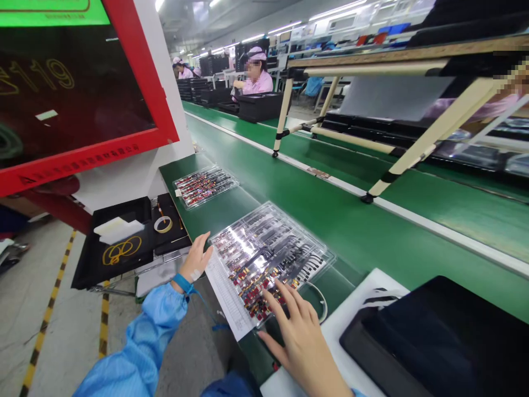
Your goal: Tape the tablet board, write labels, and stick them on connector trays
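Clear plastic blister tray [268, 256] of tiny red-and-gold parts [248, 281] on the green conveyor bench [355, 237]
Left hand [195, 260] open at its edge, right hand [300, 342] splayed on top. Looks light, stiff, brittle; grab the rim.

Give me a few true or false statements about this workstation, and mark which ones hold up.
1. The right hand has its fingers on a clear plastic tray of electronic components. True.
2. The left hand is holding a roll of tape. False: it holds nothing, and the roll of tape lies on a black tray.
3. A blue wrist strap circles the left wrist. True.
4. A second clear tray is stacked on top of the first. False: the second clear tray sits apart from it, farther along the green work surface.
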Available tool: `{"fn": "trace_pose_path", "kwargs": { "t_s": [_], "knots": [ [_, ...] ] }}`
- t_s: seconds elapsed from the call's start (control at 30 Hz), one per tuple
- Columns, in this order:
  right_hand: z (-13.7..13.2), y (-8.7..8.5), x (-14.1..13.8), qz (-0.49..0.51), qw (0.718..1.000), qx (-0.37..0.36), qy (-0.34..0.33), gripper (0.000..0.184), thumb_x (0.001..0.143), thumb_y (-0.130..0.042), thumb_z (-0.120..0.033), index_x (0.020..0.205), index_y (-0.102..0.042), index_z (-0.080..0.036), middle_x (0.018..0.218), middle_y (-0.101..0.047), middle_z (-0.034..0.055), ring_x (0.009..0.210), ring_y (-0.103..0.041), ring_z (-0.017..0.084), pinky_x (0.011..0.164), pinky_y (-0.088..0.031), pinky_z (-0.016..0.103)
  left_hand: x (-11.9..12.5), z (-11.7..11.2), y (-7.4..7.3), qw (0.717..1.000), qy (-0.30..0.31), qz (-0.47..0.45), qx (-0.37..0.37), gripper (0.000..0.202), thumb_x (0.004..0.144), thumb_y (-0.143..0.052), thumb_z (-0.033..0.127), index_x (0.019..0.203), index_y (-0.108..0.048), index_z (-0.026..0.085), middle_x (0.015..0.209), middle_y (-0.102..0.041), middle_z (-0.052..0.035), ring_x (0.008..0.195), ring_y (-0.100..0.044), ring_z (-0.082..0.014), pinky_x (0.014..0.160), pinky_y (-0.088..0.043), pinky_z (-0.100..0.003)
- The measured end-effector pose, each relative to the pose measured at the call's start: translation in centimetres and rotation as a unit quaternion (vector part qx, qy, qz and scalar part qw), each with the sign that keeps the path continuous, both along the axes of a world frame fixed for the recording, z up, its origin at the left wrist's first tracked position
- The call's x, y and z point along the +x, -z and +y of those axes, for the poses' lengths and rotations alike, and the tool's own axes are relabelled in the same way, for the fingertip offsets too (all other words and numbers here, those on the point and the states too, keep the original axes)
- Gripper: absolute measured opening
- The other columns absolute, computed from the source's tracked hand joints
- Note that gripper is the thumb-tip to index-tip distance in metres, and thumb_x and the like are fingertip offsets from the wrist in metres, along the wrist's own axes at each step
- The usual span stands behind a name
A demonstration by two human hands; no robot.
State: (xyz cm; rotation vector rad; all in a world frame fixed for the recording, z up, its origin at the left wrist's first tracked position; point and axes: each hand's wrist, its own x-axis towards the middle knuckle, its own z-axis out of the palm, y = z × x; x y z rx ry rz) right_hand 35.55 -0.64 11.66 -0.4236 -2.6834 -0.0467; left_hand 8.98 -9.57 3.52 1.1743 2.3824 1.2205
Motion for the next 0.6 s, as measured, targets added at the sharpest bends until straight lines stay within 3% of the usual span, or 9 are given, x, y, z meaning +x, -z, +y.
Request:
{"fn": "trace_pose_path", "kwargs": {
  "t_s": [0.1,0.23,0.6],
  "knots": [
    [-0.4,1.8,0.0,-0.037,0.999,0.035,-0.005,0.053,0.082,-0.051,-0.039,0.128,-0.04,-0.016,0.13,-0.042,0.0162,0.117,-0.04,0.032,0.086,-0.04,0.042,-0.3,0.7,0.1,1.0,0.015,0.004,-0.003,0.039,0.083,-0.052,0.029,0.12,-0.048,0.018,0.114,-0.056,-0.0086,0.109,-0.053,-0.0217,0.097,-0.04,-0.041],
    [-0.7,2.8,-0.7,-0.048,0.997,0.068,-0.002,0.055,0.079,-0.056,-0.035,0.126,-0.041,-0.012,0.129,-0.043,0.0193,0.116,-0.04,0.033,0.09,-0.035,0.044,-1.0,1.8,0.3,1.0,0.015,0.012,-0.011,0.031,0.087,-0.053,0.031,0.113,-0.052,0.015,0.103,-0.06,-0.0068,0.096,-0.058,-0.0204,0.087,-0.045,-0.044],
    [-0.5,3.0,-1.6,-0.049,0.996,0.076,-0.01,0.039,0.09,-0.031,-0.028,0.124,-0.042,-0.011,0.119,-0.053,0.0168,0.106,-0.049,0.027,0.087,-0.034,0.04,-1.9,3.1,0.3,1.0,0.001,0.007,-0.031,0.019,0.088,-0.053,0.031,0.091,-0.059,0.013,0.088,-0.062,-0.0028,0.075,-0.06,-0.0134,0.071,-0.051,-0.033]
  ]
}}
